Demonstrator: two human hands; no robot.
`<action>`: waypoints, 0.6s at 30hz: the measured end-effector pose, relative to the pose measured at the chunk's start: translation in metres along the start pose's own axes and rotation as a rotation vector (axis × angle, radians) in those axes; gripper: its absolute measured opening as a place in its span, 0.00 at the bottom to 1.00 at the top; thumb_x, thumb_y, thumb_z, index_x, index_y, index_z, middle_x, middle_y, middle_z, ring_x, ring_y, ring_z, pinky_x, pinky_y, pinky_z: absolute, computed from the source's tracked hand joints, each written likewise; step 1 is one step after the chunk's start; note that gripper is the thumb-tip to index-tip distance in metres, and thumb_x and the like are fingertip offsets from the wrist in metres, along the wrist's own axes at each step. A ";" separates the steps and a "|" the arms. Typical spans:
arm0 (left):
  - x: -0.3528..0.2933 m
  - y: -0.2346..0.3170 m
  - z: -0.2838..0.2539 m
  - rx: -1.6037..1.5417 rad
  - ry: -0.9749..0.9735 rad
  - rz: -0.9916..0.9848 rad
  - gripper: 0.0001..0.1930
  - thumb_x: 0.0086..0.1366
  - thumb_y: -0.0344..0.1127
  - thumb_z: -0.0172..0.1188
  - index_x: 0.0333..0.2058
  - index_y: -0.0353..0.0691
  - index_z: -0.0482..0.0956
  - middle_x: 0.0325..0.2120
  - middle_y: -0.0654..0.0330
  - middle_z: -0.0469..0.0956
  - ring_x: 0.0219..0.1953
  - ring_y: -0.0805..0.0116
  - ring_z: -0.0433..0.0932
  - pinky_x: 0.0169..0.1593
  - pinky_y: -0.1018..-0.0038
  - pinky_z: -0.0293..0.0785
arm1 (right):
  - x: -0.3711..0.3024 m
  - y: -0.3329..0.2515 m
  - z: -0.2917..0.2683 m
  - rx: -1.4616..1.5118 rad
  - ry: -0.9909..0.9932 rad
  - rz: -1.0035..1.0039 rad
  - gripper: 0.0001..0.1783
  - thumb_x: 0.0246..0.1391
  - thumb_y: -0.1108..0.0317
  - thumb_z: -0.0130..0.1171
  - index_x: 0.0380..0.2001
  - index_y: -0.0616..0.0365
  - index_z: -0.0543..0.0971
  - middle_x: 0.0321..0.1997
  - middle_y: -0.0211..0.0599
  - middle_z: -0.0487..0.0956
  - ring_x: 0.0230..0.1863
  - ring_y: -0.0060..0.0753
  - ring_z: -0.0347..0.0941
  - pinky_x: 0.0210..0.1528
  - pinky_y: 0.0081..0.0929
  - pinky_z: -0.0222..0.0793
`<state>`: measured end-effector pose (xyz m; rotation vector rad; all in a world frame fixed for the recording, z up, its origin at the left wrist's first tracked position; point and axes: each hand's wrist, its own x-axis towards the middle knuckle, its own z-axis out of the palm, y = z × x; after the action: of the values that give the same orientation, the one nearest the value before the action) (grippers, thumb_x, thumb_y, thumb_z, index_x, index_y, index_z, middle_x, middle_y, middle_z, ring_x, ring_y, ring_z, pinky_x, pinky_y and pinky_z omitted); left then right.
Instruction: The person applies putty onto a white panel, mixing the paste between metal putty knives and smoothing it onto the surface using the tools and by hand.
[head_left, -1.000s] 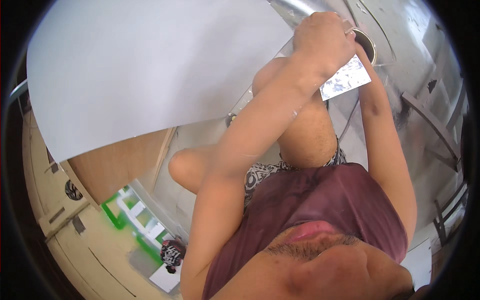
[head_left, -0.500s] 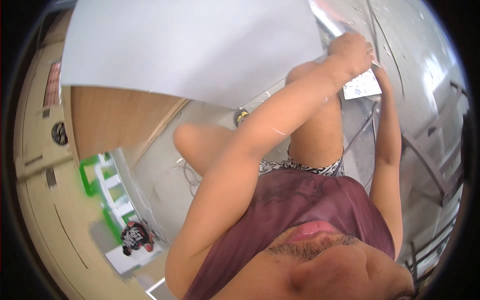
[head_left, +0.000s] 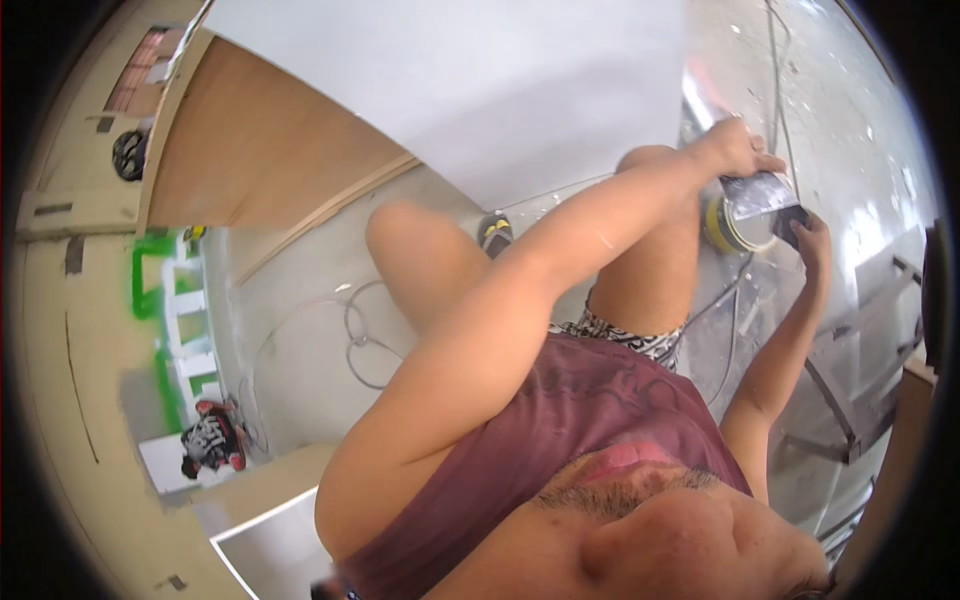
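Observation:
My left hand (head_left: pixel 735 150) is closed at the upper edge of a flat, silvery, smeared putty knife blade (head_left: pixel 762 195). Whether its curled fingers grip that blade or a second tool is hidden. From the other side my right hand (head_left: pixel 815 243) closes around the dark handle at the blade's right end. Just below the blade stands a round yellow-and-black can (head_left: pixel 718 225), its top partly covered by it. Left of my left hand rises a large white panel (head_left: pixel 520 100). My bent knees are between my arms, near the panel.
A brown wooden board (head_left: pixel 260 140) adjoins the panel at left. A looped cable (head_left: pixel 358 345) lies on the grey floor; other cables run near the can. Dark metal frames (head_left: pixel 835 400) stand at right. Another person (head_left: pixel 212 440) is at far lower left, beside green-and-white framework (head_left: pixel 185 310).
The view has shifted. My right hand has come out from behind my left, showing the dark handle. The blade has tilted and the can below it has come into sight.

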<state>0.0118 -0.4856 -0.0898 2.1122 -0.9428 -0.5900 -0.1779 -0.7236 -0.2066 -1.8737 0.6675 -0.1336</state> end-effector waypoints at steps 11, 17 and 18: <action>-0.036 0.011 -0.033 -1.042 0.096 -0.040 0.22 0.68 0.45 0.63 0.47 0.28 0.77 0.36 0.55 0.81 0.37 0.66 0.81 0.40 0.69 0.81 | -0.034 -0.033 -0.009 0.127 0.305 -0.174 0.20 0.55 0.72 0.61 0.51 0.68 0.79 0.41 0.37 0.84 0.41 0.25 0.75 0.49 0.23 0.70; -0.033 0.007 -0.035 -1.241 0.105 -0.194 0.15 0.71 0.31 0.56 0.51 0.29 0.70 0.45 0.53 0.78 0.45 0.62 0.80 0.49 0.64 0.80 | -0.043 -0.048 -0.012 0.386 0.334 -0.282 0.20 0.57 0.77 0.59 0.53 0.70 0.78 0.45 0.36 0.83 0.43 0.23 0.76 0.52 0.20 0.69; -0.031 0.007 -0.033 -1.243 0.109 -0.177 0.14 0.71 0.30 0.55 0.51 0.29 0.70 0.45 0.53 0.77 0.44 0.62 0.80 0.49 0.62 0.81 | -0.043 -0.053 -0.012 0.416 0.347 -0.352 0.19 0.58 0.77 0.59 0.53 0.69 0.78 0.45 0.36 0.83 0.44 0.22 0.76 0.52 0.20 0.70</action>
<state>0.0104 -0.4505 -0.0603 1.0667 -0.1655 -0.8384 -0.1980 -0.6989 -0.1456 -1.5561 0.4860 -0.7801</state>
